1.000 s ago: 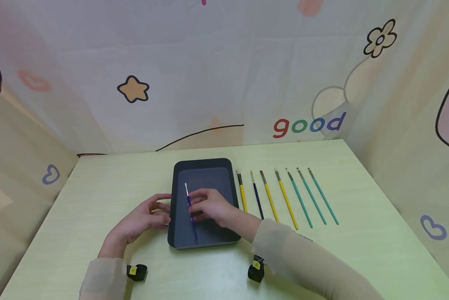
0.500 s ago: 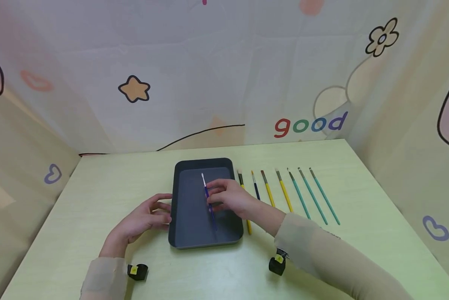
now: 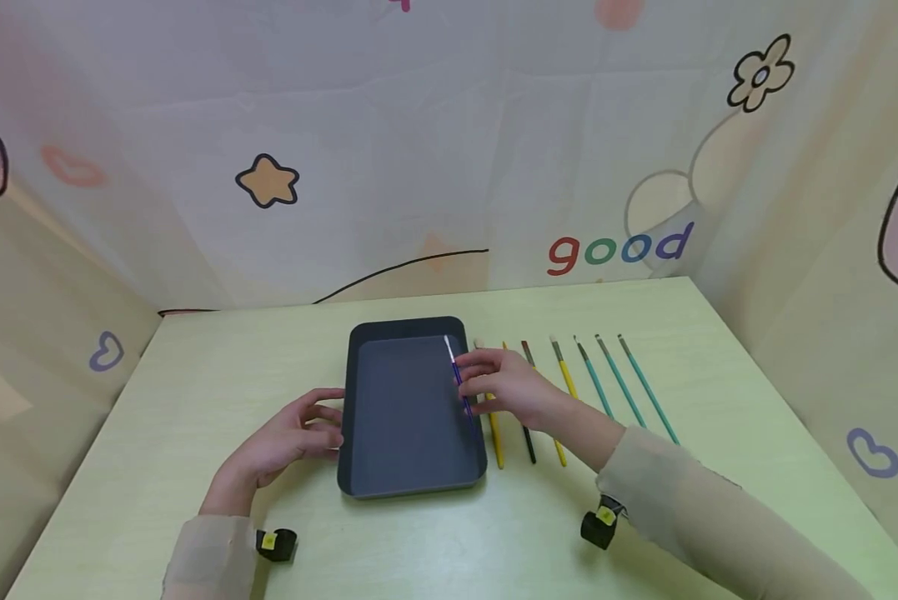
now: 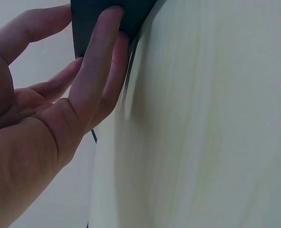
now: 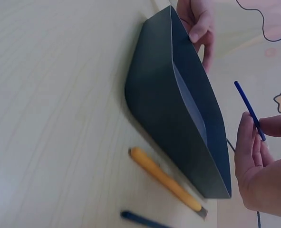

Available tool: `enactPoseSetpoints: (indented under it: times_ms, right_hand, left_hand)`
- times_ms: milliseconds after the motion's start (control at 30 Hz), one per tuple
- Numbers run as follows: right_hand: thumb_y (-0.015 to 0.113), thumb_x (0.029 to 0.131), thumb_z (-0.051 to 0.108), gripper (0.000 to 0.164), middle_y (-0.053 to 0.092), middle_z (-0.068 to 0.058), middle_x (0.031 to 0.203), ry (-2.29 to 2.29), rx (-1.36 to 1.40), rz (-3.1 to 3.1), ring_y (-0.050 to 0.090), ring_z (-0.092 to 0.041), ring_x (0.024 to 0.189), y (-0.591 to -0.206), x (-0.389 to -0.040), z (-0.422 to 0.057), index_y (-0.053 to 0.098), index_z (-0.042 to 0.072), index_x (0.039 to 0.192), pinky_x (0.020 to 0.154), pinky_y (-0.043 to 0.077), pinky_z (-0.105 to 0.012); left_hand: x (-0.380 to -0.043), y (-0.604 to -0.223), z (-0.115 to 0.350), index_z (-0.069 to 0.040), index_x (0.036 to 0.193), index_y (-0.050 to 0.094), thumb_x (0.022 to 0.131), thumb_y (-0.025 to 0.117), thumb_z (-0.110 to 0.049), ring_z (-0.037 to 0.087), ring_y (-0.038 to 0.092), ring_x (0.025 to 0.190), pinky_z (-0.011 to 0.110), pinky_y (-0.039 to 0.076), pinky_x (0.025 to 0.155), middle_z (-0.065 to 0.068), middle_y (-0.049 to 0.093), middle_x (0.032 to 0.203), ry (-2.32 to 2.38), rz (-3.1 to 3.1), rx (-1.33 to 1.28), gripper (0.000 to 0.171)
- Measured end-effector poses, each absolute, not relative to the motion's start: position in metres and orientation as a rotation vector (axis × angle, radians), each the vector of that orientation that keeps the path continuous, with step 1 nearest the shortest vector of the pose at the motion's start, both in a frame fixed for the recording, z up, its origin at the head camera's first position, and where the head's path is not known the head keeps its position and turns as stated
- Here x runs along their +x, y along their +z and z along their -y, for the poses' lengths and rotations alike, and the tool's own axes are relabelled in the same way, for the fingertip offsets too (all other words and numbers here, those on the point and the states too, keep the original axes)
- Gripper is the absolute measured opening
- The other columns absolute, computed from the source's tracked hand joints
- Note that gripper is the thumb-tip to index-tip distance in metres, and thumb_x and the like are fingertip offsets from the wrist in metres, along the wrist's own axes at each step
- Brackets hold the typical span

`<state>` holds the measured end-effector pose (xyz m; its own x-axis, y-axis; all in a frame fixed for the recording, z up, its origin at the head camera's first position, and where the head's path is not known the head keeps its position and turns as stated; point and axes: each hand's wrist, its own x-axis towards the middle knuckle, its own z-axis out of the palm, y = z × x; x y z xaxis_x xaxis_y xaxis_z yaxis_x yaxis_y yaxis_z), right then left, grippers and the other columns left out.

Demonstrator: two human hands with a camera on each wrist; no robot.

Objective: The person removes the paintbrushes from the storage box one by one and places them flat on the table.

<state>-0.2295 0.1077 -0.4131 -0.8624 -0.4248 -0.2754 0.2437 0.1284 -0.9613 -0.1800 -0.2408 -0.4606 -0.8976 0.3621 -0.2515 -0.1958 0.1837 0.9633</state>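
My right hand (image 3: 516,387) pinches a thin paintbrush (image 3: 459,379) with a blue-purple handle and a white tip. The brush is over the right rim of a dark grey rectangular tray (image 3: 411,417), tip pointing away from me. In the right wrist view, the blue handle (image 5: 247,104) shows between thumb and fingers. My left hand (image 3: 298,429) touches the tray's left side with loosely bent fingers. The left wrist view shows those fingertips (image 4: 112,13) against the dark tray wall (image 4: 90,28).
To the tray's right lie several brushes: a yellow one (image 3: 495,433) nearest, a dark blue one (image 3: 529,446), more yellow, then teal ones (image 3: 647,387). My right forearm partly covers them. Black wrist cameras (image 3: 276,544) hang by both sleeves. A printed curtain (image 3: 388,167) encloses the table.
My right hand has carried the blue-purple paintbrush rightward, from over the tray's left half to its right rim. The left hand and the tray stay in place.
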Motion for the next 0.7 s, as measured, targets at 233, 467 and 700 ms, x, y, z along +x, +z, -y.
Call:
enactPoseSetpoints:
  times_ms: [233,467,700]
  right_hand:
    - [0.063,0.097,-0.001,0.044,0.062,-0.016,0.111,-1.766,-0.150,-1.982,0.067,-0.021,0.093,-0.416,-0.231,-0.139,0.053,-0.008,0.139,0.084,0.061,-0.042]
    - [0.062,0.097,0.001,0.044,0.062,-0.022,0.116,-1.746,-0.094,-2.046,0.066,-0.022,0.095,-0.414,-0.232,-0.168,0.051,-0.008,0.139,0.083,0.061,-0.040]
    - [0.062,0.100,0.003,0.047,0.058,-0.027,0.127,-1.675,-0.020,-2.145,0.066,-0.023,0.100,-0.415,-0.237,-0.201,0.049,-0.006,0.144,0.083,0.061,-0.039]
  left_hand:
    - [-0.182,-0.462,0.240,-0.001,0.155,0.034,0.089,0.067,0.001,0.030,0.065,0.102,0.044,0.059,0.089,0.027,0.050,0.129,1.762,-2.038,0.139,0.073]
    - [-0.181,-0.463,0.241,-0.001,0.154,0.035,0.089,0.067,0.001,0.030,0.065,0.101,0.044,0.059,0.089,0.027,0.051,0.128,1.756,-2.046,0.128,0.073]
    - [-0.181,-0.464,0.241,-0.002,0.154,0.035,0.089,0.067,0.001,0.032,0.065,0.102,0.045,0.059,0.089,0.027,0.050,0.129,1.754,-2.044,0.132,0.073]
